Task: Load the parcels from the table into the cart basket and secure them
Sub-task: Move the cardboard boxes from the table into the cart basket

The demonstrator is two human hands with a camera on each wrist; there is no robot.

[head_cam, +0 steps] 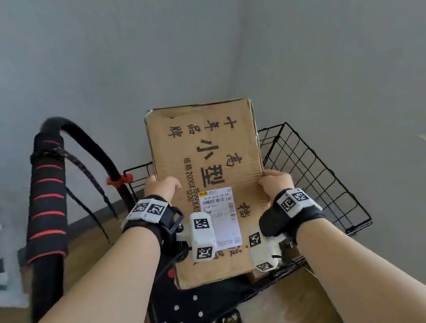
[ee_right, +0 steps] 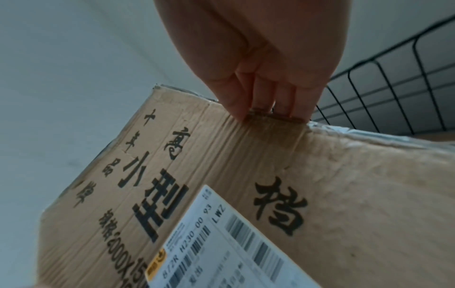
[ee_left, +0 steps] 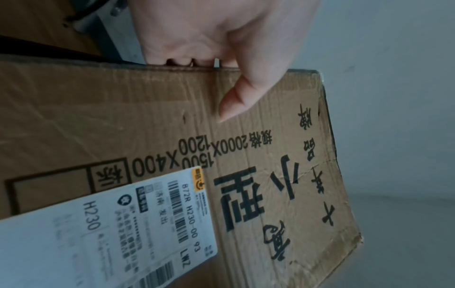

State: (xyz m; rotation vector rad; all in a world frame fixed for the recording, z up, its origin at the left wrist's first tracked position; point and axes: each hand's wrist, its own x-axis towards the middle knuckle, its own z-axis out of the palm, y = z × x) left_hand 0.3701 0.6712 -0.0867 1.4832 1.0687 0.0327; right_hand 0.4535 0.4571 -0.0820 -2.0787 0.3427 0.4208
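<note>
A long flat cardboard parcel with black printed characters and a white shipping label is held over the black wire cart basket, its far end sticking out past the basket. My left hand grips its left edge, thumb on the top face and fingers curled under. On the opposite edge my right hand grips the parcel, its fingers wrapped over the edge. What the parcel rests on is hidden beneath it.
The cart's handle, padded black with red bands, rises at the left, with a black elastic cord and red hook hanging from it. A grey wall stands just behind the basket. Wooden floor shows below.
</note>
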